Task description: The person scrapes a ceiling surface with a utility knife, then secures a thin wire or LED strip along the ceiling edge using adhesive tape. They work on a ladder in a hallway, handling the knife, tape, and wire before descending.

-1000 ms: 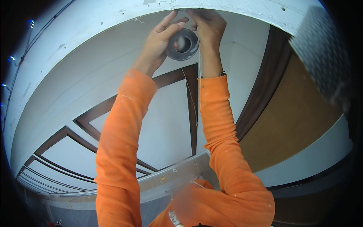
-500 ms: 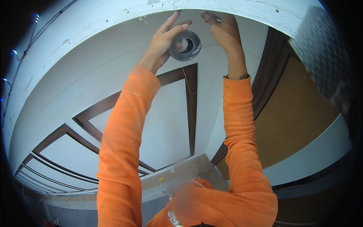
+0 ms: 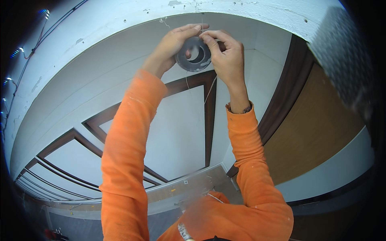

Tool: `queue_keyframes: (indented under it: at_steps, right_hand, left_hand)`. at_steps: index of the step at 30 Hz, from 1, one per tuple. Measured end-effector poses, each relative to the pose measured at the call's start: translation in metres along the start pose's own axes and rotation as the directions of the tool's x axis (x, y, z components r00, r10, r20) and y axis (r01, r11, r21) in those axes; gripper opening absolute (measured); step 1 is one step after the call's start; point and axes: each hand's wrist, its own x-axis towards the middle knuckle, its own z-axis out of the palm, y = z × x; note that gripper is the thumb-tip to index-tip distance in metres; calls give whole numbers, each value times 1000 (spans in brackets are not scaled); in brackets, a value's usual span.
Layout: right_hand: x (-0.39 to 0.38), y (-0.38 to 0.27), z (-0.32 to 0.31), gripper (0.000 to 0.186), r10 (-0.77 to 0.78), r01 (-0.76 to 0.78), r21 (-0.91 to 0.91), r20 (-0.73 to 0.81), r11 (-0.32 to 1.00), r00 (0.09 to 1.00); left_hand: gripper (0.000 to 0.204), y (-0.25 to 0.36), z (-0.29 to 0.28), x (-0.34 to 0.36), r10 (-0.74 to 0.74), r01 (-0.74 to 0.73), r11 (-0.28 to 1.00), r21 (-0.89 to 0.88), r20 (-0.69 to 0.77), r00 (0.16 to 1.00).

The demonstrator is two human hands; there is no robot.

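A grey, scuffed ring-shaped spool [image 3: 181, 62] with a hole through its middle is in my left hand [image 3: 171, 45], whose fingers stretch past its upper edge. Just to the right, my right hand [image 3: 229, 56] is closed in a pinch at the spool's upper rim. Between its fingertips is a thin string [image 3: 202, 23], which runs up to the edge of the white beam [image 3: 245, 11]. Loose thread [image 3: 210, 90] dangles below the spool and the right hand. Exactly how the fingers wrap behind the spool is hidden.
White panels framed in dark brown wood [image 3: 209, 120] lie beyond my arms. At the right are a brown wooden panel [image 3: 309, 132] and a blurred grey textured object [image 3: 341, 60] close to the camera. A dark cable with small lights [image 3: 33, 50] runs along the left.
My right hand has come down and left from the beam's edge to the spool, pinching the string. The spool and left hand have dropped slightly; more string now shows above.
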Motion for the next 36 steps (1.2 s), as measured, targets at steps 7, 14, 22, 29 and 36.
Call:
queue_keyframes:
  at_steps: [7,14,22,29,36]
  right_hand:
    - [16,7,-17,20,196,-206,52,160,977,967]
    - [34,40,15,31,395,-469,268,286,842,873]
    - [-35,36,-27,27,605,-444,550,-146,707,783]
    - [-139,60,-60,22,757,-576,505,-300,642,580]
    - [-219,81,-59,21,876,-757,445,-295,479,381]
  left_hand:
    - [42,14,-9,3,9,-17,996,-85,-92,996]
    - [35,29,-22,-20,33,-3,982,191,-154,988]
    - [36,8,32,11,419,-287,660,695,-24,908]
    - [29,17,16,-9,396,-267,810,522,-151,906]
    - [25,59,-12,-24,128,-77,938,338,-133,983]
